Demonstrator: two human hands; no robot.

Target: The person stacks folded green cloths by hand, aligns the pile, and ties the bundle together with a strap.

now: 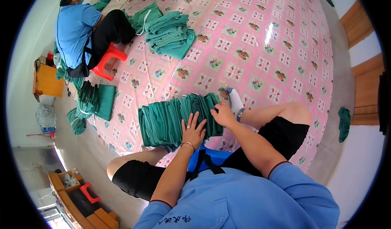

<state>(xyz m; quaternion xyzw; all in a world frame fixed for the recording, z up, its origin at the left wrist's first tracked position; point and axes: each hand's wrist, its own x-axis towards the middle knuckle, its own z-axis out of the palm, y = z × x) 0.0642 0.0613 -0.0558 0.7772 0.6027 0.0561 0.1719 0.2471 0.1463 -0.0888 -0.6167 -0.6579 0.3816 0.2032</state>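
In front of me, a row of folded green cloths [161,123] stands on edge, packed side by side between my legs. My left hand [194,130], with a ring and a bracelet on it, lies with spread fingers across the top of the row, right of its middle. At the right end, my right hand [222,115] has its fingers curled on the last folded cloth. Its fingertips are partly hidden.
A pink patterned sheet [260,58] covers the floor. At upper left, a person [79,29] sits on a red stool [110,62] beside a green cloth stack [169,33]. More folded green cloths [87,98] lie at left. My blue seat [216,155] is beneath me.
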